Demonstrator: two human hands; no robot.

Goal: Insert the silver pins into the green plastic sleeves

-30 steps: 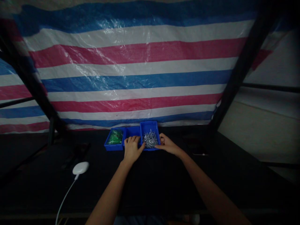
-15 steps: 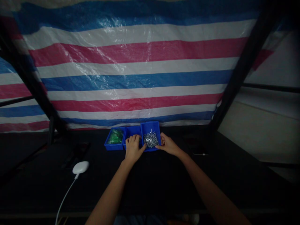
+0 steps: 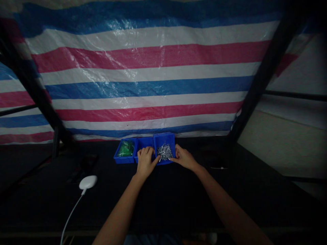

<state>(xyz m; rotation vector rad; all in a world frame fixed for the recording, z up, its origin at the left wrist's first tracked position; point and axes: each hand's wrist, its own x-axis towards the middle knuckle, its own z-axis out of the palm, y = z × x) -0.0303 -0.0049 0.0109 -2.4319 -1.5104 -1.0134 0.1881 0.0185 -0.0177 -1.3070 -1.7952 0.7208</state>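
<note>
A blue plastic bin [image 3: 164, 138] full of loose silver nails or screws [image 3: 165, 151] tilts toward me, its back rim raised. My left hand [image 3: 146, 159] grips its left side, the thumb at the front corner and the fingers reaching over the middle blue bin [image 3: 145, 140]. On the opposite side, my right hand [image 3: 184, 158] is closed on the right wall, with its thumb at the front edge. My left fingers partly cover the middle bin, so its contents are hidden. Left of it, another blue bin [image 3: 124, 160] holds a clear bag of green pieces [image 3: 126, 148].
A white rounded device [image 3: 88, 182] with a white cable lies on the black table [image 3: 163, 200] at the left. Dark flat objects, one like a phone [image 3: 217, 163], lie on both sides. Behind hangs a striped tarp [image 3: 153, 81] between black frame posts.
The bin of metal pieces has shifted very slightly to the right, with both hands still on it. The pieces inside have settled a little differently.
</note>
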